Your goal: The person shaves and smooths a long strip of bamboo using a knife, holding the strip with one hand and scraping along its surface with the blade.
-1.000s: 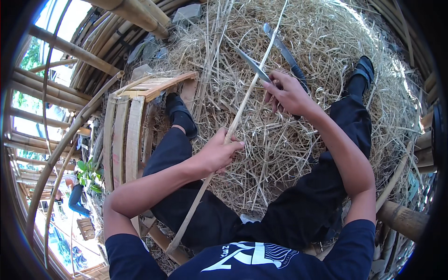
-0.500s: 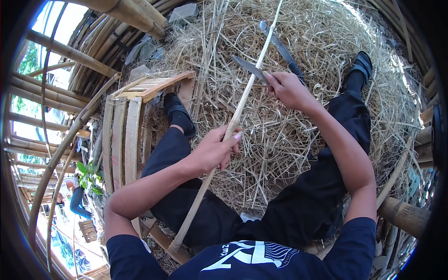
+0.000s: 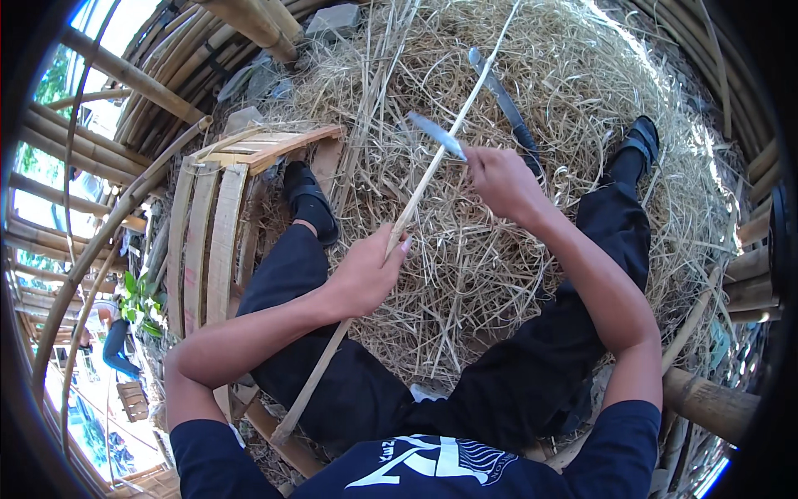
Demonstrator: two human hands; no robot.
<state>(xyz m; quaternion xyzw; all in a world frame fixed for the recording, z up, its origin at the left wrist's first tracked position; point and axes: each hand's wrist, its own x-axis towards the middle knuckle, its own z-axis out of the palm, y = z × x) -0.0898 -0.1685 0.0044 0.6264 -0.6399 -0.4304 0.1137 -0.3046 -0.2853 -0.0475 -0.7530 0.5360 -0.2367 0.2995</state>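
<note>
My left hand (image 3: 370, 270) is closed round a long pale bamboo strip (image 3: 427, 176), which slants from beside my left thigh up to the far edge of the view. In my right hand (image 3: 507, 185), the fist is wrapped round the handle of a knife (image 3: 435, 134); its handle is mostly hidden by the fingers. The knife's blade lies across the strip, a short way beyond my left hand. Past my right hand, a second, longer blade with a dark handle (image 3: 507, 101) rests on the shavings.
Bamboo shavings (image 3: 465, 274) cover the ground between my legs. A slatted wooden crate (image 3: 223, 241) stands by my left leg. Bamboo poles (image 3: 100, 71) form a railing at left, with a person (image 3: 118, 345) beyond. A thick bamboo pole (image 3: 715, 405) lies at right.
My right hand and the knife have come a little nearer along the strip, and the blade has tilted to catch the light. My left hand still grips the strip.
</note>
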